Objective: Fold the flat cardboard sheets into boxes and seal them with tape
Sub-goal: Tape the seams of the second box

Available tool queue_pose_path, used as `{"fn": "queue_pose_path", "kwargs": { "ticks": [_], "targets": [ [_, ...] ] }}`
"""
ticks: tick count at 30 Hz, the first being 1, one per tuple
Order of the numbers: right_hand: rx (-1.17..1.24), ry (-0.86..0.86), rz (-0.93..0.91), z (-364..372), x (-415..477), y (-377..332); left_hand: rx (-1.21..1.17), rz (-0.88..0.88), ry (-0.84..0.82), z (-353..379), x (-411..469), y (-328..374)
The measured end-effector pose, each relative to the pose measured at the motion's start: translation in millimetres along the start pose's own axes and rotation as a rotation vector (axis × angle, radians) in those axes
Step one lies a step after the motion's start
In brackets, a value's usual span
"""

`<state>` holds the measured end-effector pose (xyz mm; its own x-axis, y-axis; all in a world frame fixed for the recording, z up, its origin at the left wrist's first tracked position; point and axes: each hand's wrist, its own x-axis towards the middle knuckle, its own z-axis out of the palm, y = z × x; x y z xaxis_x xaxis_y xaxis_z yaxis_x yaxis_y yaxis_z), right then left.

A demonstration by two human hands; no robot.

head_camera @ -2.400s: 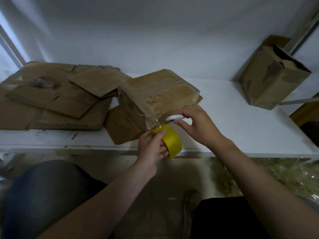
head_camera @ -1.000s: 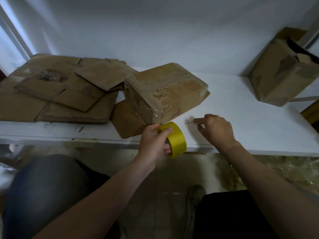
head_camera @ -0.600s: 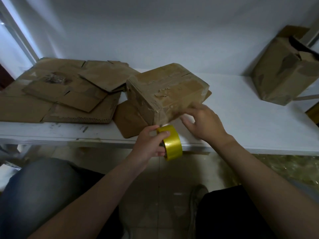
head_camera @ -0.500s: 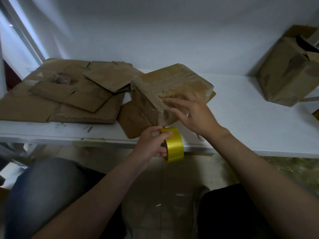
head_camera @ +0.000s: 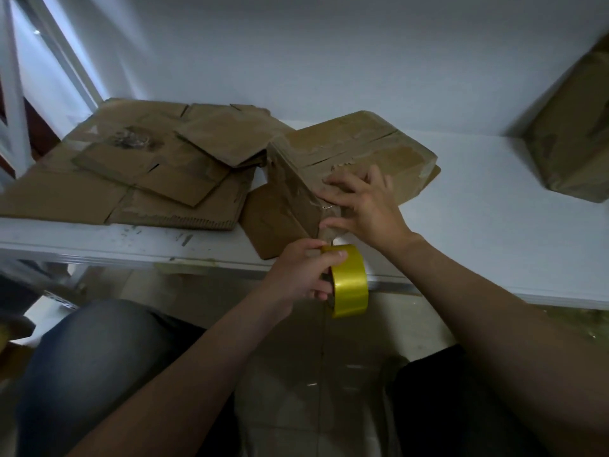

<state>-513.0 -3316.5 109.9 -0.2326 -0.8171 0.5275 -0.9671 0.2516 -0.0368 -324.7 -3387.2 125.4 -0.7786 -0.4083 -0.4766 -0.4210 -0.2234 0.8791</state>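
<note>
A folded brown cardboard box (head_camera: 356,150) with torn patches stands on the white table (head_camera: 478,232), one corner turned toward me. My right hand (head_camera: 365,202) lies over that near corner, fingers spread flat on the top and thumb against the side where clear tape runs. Just below the corner, at the table's front edge, my left hand (head_camera: 304,275) grips a yellow tape roll (head_camera: 349,280), with fingers through its core. A flat cardboard piece (head_camera: 270,222) lies under the box.
Several flat cardboard sheets (head_camera: 138,169) are piled at the left of the table. Another folded box (head_camera: 573,140) leans at the far right against the white wall. My knees and a tiled floor show below the table edge.
My right hand left the table surface on the right and came onto the box's near corner, pressing there. The left hand kept the tape roll below that corner. The view shifted slightly left.
</note>
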Motion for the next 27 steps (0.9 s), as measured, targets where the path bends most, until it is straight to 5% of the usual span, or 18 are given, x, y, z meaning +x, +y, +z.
{"fn": "queue_pose_path", "kwargs": {
  "ticks": [4, 9, 13, 19, 27],
  "targets": [
    [0.013, 0.016, -0.024, 6.1, -1.6, 3.0, 0.041, -0.001, -0.002, -3.9, -4.5, -7.4],
    [0.524, 0.010, 0.123, -0.1, 0.0, 19.5, 0.008, 0.037, 0.110, -21.7, -9.5, -0.6],
    [0.640, -0.025, 0.134, -3.5, 3.4, 25.7, 0.021, 0.128, 0.226, -39.2, -9.0, 16.2],
    [0.514, 0.024, 0.070, 0.8, 5.0, 25.0, 0.151, 0.264, 0.289, -66.3, 4.7, 65.5],
    [0.371, -0.011, 0.057, -5.2, 20.5, 37.5, 0.040, 0.244, 0.329, -65.9, 28.8, 49.4]
  ]
}}
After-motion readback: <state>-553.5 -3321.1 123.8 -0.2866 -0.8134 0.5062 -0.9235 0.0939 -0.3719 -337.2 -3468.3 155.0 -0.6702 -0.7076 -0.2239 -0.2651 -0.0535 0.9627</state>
